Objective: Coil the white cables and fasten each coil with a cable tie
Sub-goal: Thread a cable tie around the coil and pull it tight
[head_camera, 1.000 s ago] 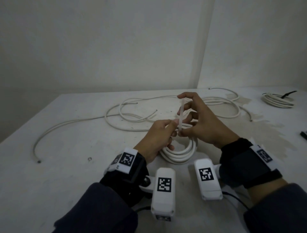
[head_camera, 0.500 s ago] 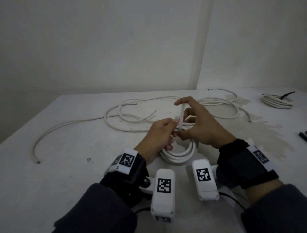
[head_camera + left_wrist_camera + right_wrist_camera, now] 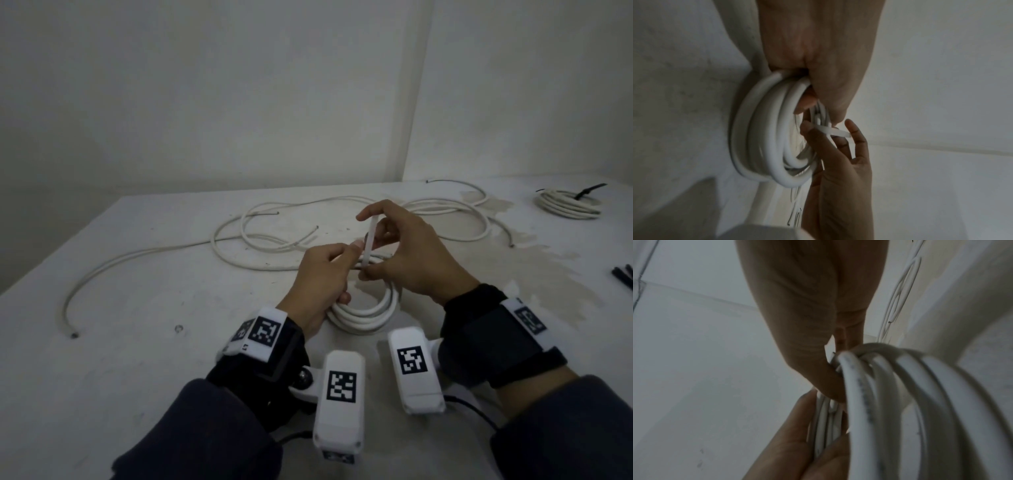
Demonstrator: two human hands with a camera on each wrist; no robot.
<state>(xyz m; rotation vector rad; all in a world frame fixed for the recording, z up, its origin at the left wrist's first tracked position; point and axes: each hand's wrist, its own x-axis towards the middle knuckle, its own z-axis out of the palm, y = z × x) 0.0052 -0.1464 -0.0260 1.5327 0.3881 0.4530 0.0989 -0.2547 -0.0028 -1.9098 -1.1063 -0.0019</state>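
A coil of white cable (image 3: 363, 313) stands tilted on the table in front of me, its far side lifted between my hands. My left hand (image 3: 322, 274) grips the coil's strands (image 3: 764, 129) at the top left. A white cable tie (image 3: 369, 245) runs upward from the bundle. My right hand (image 3: 404, 253) holds the tie, thumb pressed at the bundle and forefinger on the tie's upper end (image 3: 838, 132). In the right wrist view the coil (image 3: 900, 402) fills the right side, with my right thumb against its strands.
Loose white cables (image 3: 260, 236) lie spread over the table's far middle and left. A finished coil (image 3: 567, 205) with a black tie sits at the far right. Black ties (image 3: 623, 277) lie at the right edge. Walls stand behind the table (image 3: 120, 342).
My right hand has dropped slightly and its forefinger has slid along the tie. The left hand and coil have barely moved.
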